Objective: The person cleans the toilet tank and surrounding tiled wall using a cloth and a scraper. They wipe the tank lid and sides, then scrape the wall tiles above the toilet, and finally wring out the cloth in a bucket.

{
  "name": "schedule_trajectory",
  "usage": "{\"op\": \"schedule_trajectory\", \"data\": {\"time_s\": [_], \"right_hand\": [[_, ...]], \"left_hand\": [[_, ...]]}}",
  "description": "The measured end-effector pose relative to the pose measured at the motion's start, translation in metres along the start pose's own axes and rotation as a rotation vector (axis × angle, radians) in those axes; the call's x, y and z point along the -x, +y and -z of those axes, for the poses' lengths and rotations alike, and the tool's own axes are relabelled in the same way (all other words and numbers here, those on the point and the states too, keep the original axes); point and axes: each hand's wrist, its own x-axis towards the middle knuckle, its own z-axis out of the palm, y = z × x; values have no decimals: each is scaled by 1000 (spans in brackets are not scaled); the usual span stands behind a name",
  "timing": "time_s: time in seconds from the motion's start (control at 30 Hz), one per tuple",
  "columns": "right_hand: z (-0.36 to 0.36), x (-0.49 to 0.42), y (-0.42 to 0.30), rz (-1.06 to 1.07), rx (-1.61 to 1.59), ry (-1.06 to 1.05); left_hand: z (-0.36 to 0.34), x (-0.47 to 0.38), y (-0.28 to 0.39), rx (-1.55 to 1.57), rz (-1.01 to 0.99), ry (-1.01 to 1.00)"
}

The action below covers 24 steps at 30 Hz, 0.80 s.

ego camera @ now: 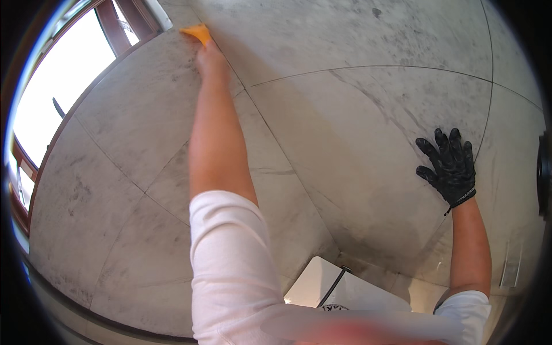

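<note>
My left hand (210,54), blurred, reaches high along the grey, stone-look wall (276,129), close to the corner line where two wall faces meet. It grips a yellow-orange cloth or sponge (197,32); the blur leaves its exact kind unclear. To the right, my right hand (452,168) wears a black glove and rests flat against the wall with its fingers spread. A chain bracelet (465,196) circles that wrist. Dark smudges and streaks mark the wall around both hands. White short sleeves cover my upper arms.
A wood-framed window (64,77) opens in the left wall. Low in front of me stands a white box-shaped fixture (366,293) with a black bar or strap (334,286) across it. A clear rectangular piece (511,265) and a dark object (544,174) are at the right.
</note>
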Motion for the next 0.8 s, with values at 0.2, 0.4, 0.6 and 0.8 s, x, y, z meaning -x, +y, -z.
{"op": "schedule_trajectory", "data": {"time_s": [0.2, 0.4, 0.6, 0.8], "right_hand": [[2, -2, 0, 6, -2, -3], [3, -3, -2, -28, 22, -101], [9, -6, 0, -11, 11, -170], [21, -12, -2, -39, -15, -280]], "left_hand": [[-1, -31, 38, -17, 158, -7], [16, 54, -81, -93, -194, 5], [53, 198, -158, -267, 134, -63], [85, 268, -165, -483, 327, -118]]}}
